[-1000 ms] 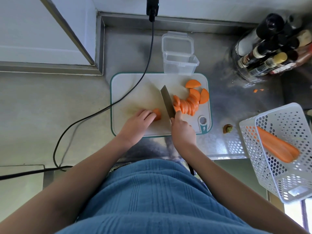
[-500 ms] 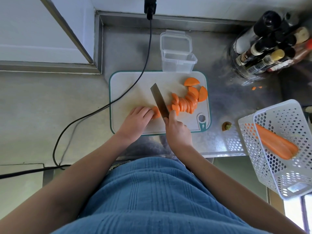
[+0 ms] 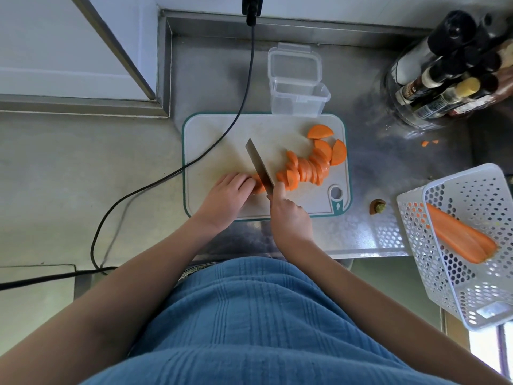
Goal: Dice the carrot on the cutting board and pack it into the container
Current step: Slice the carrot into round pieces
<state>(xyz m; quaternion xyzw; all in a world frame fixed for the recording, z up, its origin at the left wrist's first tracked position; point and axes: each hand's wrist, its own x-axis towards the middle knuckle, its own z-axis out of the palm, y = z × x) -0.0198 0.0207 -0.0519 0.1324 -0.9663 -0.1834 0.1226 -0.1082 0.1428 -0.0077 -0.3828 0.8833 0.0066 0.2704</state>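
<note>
A steel bench seen from above, with a person in a blue top leaning over it. At far left, 1 black cable runs from the back wall across the bench and over the corner of 1 white cutting board with a teal edge. On the board, the left hand has its fingers curled down onto 1 short carrot end, pinning it in place. Just beside those fingers, 1 knife has its blade against the carrot end, its handle clasped in the right hand, forefinger stretched along the blade. To the right of the blade lies 1 overlapping row of half-round carrot slices, too closely stacked to count, with 1 slice apart near the board's far corner. Behind the board stands 1 clear container, its lid hinged open behind it. Further right, 1 carrot top lies on the bench, with 2 tiny carrot scraps further back near a cluster of bottles. At far right, 1 white perforated basket holds 1 long carrot half.
</note>
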